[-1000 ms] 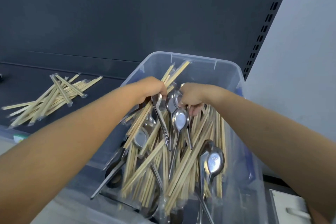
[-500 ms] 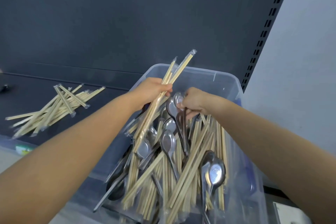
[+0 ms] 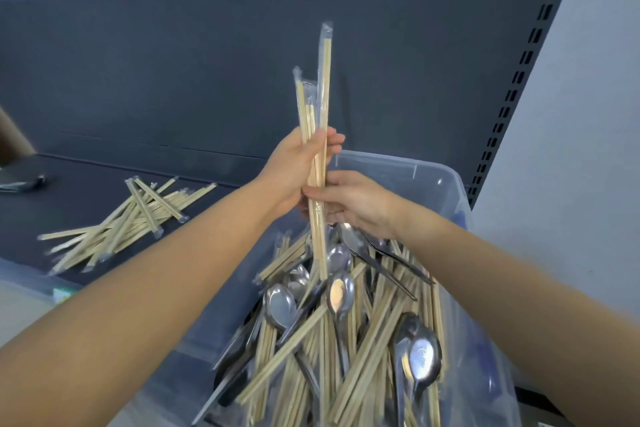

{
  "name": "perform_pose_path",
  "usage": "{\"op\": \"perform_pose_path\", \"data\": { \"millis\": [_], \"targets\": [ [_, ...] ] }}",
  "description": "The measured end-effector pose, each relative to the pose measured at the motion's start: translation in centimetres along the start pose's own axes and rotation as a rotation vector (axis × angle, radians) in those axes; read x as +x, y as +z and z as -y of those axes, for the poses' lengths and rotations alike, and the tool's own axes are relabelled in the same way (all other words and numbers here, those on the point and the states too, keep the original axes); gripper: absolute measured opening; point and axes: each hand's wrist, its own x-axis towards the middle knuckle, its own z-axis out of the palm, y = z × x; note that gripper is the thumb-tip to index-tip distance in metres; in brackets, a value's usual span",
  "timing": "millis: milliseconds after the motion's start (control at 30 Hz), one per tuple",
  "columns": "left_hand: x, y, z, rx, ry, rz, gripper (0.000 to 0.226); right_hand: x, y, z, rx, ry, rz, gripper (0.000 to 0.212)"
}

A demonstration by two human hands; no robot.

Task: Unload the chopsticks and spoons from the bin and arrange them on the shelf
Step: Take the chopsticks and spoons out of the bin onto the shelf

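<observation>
1. left hand [image 3: 294, 166]: raised above the bin [image 3: 433, 177], curled round the held bundle of chopsticks [image 3: 320, 97], gripping it near the middle.

2. right hand [image 3: 349, 201]: just below the left and touching it, clasped on the same bundle lower down, thumb laid across the sticks.

3. held bundle of chopsticks: kept almost upright, each pair in a clear sleeve, uneven at the top (one sleeve well above the rest), lower tips just over the heap in the bin.

4. bin: clear plastic, at lower right, in front of the dark back panel [image 3: 207, 62].

5. loose chopsticks [image 3: 381, 322]: pale wood, heaped criss-cross in the bin, filling most of it.

6. spoons [image 3: 341, 291]: metal, mixed in among the loose chopsticks, several bowl-up, handles partly buried.

7. chopstick pile [image 3: 138, 218]: lying on the dark shelf [image 3: 69, 191] to the left, well apart from the bin, roughly fanned, a few sleeved pairs crosswise on top.

8. dark object [image 3: 20, 184]: at the far left of the shelf, too blurred to identify.

9. slotted upright [image 3: 512, 97]: along the right edge of the back panel, next to the pale wall [image 3: 588, 149].
</observation>
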Motion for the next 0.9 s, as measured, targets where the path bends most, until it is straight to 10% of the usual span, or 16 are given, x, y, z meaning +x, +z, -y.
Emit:
{"op": "perform_pose_path", "data": {
  "millis": [600,900],
  "targets": [
    [-6.3,-22.9,-6.4,0.495,0.172,-0.303,0.039,6.2,19.3,7.0,-0.187,-0.09,-0.129,0.033],
    [-6.6,-40.2,-3.5,0.556,0.002,-0.228,0.037,15.5,27.6,4.1,-0.945,0.14,-0.213,0.038]
  ]
}}
